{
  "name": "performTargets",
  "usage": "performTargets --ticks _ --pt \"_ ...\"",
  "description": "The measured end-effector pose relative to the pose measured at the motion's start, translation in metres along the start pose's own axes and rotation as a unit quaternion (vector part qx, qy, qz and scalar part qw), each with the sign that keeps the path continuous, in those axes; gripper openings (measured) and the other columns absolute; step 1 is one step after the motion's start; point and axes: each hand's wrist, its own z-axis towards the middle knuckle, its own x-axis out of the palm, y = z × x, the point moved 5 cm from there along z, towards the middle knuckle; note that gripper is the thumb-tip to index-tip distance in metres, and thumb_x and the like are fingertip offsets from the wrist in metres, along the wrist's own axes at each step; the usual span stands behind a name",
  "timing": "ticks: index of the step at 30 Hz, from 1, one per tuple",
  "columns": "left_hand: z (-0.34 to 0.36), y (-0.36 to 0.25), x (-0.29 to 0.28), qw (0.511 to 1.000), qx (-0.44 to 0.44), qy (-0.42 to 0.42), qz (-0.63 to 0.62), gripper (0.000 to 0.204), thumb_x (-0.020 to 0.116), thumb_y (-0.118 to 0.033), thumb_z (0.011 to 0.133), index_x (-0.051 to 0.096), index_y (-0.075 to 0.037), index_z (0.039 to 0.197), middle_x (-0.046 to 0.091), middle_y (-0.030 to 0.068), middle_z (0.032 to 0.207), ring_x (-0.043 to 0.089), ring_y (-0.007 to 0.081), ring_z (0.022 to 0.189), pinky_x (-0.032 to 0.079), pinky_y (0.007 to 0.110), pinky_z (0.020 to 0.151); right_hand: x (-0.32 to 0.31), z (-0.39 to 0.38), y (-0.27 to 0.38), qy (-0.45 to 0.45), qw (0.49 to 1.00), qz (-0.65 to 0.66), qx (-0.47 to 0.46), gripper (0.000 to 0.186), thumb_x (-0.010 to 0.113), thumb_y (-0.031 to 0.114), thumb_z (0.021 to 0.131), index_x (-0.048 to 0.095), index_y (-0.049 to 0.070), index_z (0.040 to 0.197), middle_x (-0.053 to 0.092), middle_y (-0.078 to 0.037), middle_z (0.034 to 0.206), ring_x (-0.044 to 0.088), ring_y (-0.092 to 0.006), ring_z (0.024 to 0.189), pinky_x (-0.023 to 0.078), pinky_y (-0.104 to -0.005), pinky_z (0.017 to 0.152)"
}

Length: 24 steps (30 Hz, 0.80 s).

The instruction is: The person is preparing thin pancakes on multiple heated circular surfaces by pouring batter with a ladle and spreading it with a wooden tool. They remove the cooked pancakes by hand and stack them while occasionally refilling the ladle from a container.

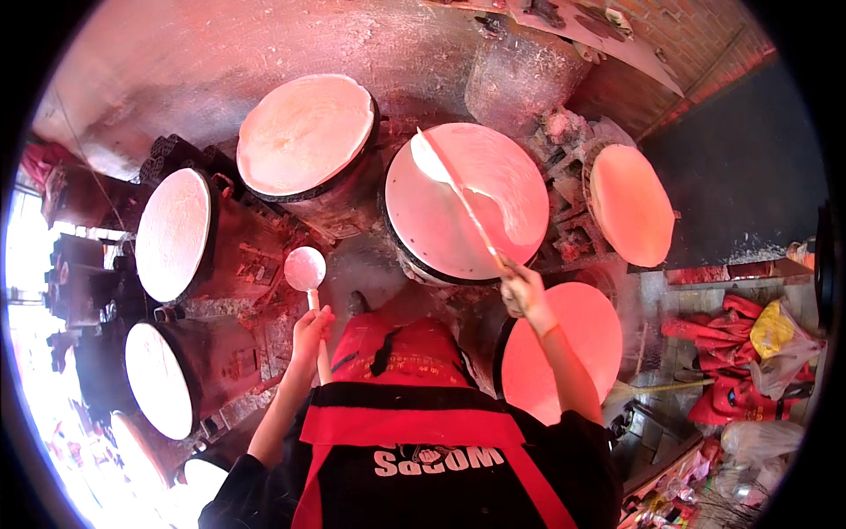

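Observation:
My left hand is closed around the handle of a ladle, its round bowl up and its surface whitish. My right hand grips a long thin wooden spreader by its near end. The spreader lies slantwise across a round griddle ahead of me. White batter is pooled at the spreader's far end, and a curved streak of it runs toward the griddle's right side. Below my right forearm is another griddle, with a smooth, reddish-lit surface, partly hidden by the arm.
More round griddles on drum-like stoves stand around me: one with a pale layer at the back left, others down the left, and one at the right. Dark cylindrical blocks are stacked at left. Red cloth and bags lie at right.

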Motion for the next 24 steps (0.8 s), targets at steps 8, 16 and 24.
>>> performTargets --ticks 8,16,24 --pt "-0.037 -0.002 0.017 0.999 -0.015 -0.027 -0.040 0.043 0.040 -0.036 0.099 0.061 -0.001 0.084 0.047 -0.0010 0.071 0.040 0.0056 0.056 0.034 0.020 0.049 -0.020 0.054 0.023 -0.040 0.998 -0.041 0.004 0.035 0.048 0.016 0.092 0.050 0.011 0.127 0.038 0.005 0.054 0.029 -0.0064 0.034 0.021 -0.0248 0.032" --pt "-0.080 0.007 0.031 0.997 -0.048 -0.053 0.000 0.023 0.052 -0.018 0.095 0.062 0.001 0.102 0.047 -0.0057 0.075 0.038 0.0011 0.058 0.031 0.015 0.049 -0.080 0.058 0.014 -0.007 0.989 -0.145 -0.026 0.047 0.045 0.003 0.088 0.048 0.013 0.133 0.044 0.004 0.054 0.031 -0.0049 0.036 0.027 -0.0252 0.032" --pt "-0.070 -0.002 0.011 0.998 -0.030 0.000 0.051 0.017 0.058 -0.015 0.091 0.063 -0.002 0.101 0.049 -0.0066 0.072 0.037 -0.0001 0.055 0.030 0.015 0.047 -0.025 -0.032 -0.023 0.088 0.995 -0.034 -0.027 0.044 0.046 0.008 0.088 0.049 0.007 0.131 0.042 0.004 0.061 0.036 -0.0043 0.045 0.026 -0.0218 0.037"
